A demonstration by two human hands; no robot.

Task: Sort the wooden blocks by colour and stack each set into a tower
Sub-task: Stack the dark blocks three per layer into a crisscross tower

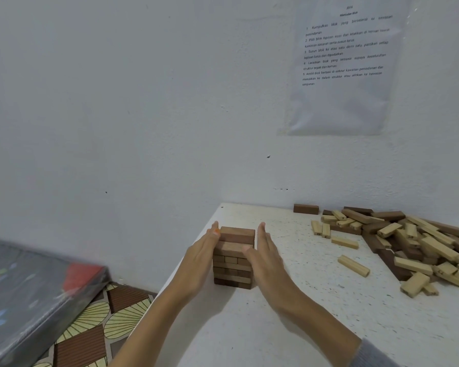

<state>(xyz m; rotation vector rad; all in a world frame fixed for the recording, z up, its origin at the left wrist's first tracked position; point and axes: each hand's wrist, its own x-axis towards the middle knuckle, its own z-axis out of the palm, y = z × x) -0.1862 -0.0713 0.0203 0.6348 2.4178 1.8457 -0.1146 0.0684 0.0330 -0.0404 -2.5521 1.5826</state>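
Observation:
A tower of brown wooden blocks [235, 250], several layers high, stands near the left edge of the white table [289, 327]. My left hand [200, 259] lies flat against the tower's left side with straight fingers. My right hand [266, 256] is flat against its right side, fingers straight too. A heap of loose blocks [408, 247], pale and dark brown mixed, lies at the right of the table. One dark brown block [305, 209] sits alone by the wall.
The table stands in a corner against a white wall with a printed sheet [342, 64] on it. A few pale blocks [353, 265] lie between tower and heap. Left of the table, a patterned floor [96, 327] and a grey wrapped object [24, 292].

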